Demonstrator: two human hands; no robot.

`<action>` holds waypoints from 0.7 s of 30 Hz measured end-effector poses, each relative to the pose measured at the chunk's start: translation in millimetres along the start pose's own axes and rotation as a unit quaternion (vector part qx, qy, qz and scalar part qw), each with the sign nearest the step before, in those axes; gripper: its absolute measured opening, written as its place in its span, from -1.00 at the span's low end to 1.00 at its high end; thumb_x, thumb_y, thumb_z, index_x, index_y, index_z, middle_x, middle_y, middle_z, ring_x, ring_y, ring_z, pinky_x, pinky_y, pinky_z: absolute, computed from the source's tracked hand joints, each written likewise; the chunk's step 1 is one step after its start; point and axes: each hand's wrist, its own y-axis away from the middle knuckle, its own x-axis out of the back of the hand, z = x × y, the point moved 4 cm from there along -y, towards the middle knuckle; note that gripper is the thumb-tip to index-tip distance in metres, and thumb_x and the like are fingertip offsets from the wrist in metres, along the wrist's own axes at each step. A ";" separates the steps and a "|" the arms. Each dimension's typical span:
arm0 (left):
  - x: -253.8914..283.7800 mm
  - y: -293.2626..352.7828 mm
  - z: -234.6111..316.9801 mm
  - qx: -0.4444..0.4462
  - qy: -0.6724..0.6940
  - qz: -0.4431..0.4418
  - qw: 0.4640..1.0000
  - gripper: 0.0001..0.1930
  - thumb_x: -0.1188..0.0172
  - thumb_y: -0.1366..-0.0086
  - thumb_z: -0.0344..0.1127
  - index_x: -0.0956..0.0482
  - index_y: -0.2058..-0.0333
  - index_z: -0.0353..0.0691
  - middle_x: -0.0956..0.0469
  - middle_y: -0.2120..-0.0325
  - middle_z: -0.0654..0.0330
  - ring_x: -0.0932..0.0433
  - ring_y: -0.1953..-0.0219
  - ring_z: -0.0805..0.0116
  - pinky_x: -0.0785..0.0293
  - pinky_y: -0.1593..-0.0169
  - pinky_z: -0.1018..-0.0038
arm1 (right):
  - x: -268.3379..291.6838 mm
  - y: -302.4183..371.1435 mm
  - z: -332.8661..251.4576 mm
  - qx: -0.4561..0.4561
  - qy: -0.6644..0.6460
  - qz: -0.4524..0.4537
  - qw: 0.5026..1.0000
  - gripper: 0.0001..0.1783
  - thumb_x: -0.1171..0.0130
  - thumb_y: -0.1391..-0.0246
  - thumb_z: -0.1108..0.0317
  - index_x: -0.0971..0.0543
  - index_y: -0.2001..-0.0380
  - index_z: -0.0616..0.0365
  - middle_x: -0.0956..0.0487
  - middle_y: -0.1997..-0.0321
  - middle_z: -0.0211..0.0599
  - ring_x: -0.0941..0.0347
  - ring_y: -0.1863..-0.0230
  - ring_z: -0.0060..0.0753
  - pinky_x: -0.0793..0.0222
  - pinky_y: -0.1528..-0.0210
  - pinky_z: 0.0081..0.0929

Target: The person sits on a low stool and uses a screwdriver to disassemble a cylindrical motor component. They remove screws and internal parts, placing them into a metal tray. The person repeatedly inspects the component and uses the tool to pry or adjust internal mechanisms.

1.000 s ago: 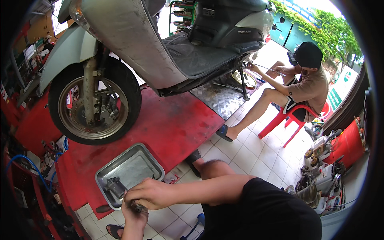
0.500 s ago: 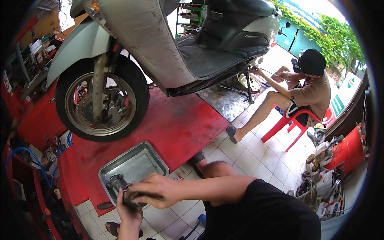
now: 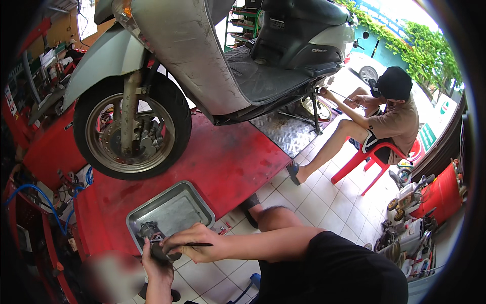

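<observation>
My left hand (image 3: pixel 158 268) comes up from the lower edge, its fingers wrapped round a dark rounded metal part (image 3: pixel 172 255). My right hand (image 3: pixel 206 238) is closed on a slim dark-handled tool (image 3: pixel 199 244), whose handle points right past the fingers; its working end is hidden at the part. Both hands are at the near edge of a shallow metal tray (image 3: pixel 132 219). Just beyond the fingertips, a grey metal piece (image 3: pixel 148 229) shows over the tray. I cannot tell whether it joins the held part.
A silver scooter (image 3: pixel 187 55) stands on a red lift platform (image 3: pixel 228 162). At right, a person (image 3: pixel 397 111) sits on a red plastic chair (image 3: pixel 372 157), working low on the scooter. Machine parts (image 3: pixel 400 238) and a red drum (image 3: pixel 440 192) line the right side. Blue hose (image 3: pixel 35 188) curves at left.
My right hand's motion blur has gone, and the tool handle now shows, pointing right. The left hand has shifted slightly left. A blurred patch appears at the lower left.
</observation>
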 end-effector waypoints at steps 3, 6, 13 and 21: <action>-0.7 3.2 3.0 -0.008 -0.005 0.007 1.000 -0.56 -0.01 -0.43 0.11 -0.47 0.02 -0.15 -0.54 0.17 0.22 -0.54 0.09 0.32 -0.48 0.04 0.37 | -1.0 -1.1 -3.4 -0.041 -0.016 0.023 0.999 -0.79 -0.19 -0.08 0.64 -0.60 0.18 0.26 -0.67 0.31 -0.09 -0.63 0.31 -0.06 -0.52 0.25 -0.37; 4.7 2.6 2.3 -0.016 -0.017 0.015 1.000 -0.55 -0.01 -0.43 0.12 -0.48 0.01 -0.14 -0.54 0.12 0.21 -0.54 0.06 0.32 -0.49 0.03 0.35 | -0.5 -2.1 -8.9 -0.116 -0.057 0.042 0.991 -0.82 -0.18 -0.13 0.62 -0.62 0.18 0.27 -0.69 0.27 -0.12 -0.66 0.27 -0.22 -0.53 0.16 -0.43; 2.7 6.9 9.7 0.005 -0.013 0.020 1.000 -0.53 0.11 -0.47 0.16 -0.45 -0.05 -0.08 -0.55 0.03 0.20 -0.54 -0.05 0.27 -0.50 -0.06 0.23 | -3.5 -8.0 -9.1 -0.142 -0.030 0.038 0.989 -0.85 -0.20 -0.20 0.53 -0.64 0.18 0.32 -0.71 0.23 -0.14 -0.65 0.19 -0.39 -0.54 0.10 -0.41; -6.1 -10.1 0.4 0.058 0.000 0.064 0.996 -0.52 0.01 -0.42 0.16 -0.47 -0.07 -0.07 -0.58 0.03 0.13 -0.58 0.03 0.20 -0.59 0.15 0.16 | 44.4 -31.9 19.4 -0.152 -0.111 0.167 0.968 -0.83 -0.10 -0.30 0.53 -0.43 0.09 0.38 -0.66 0.24 -0.08 -0.66 0.12 -0.21 -0.60 0.03 -0.33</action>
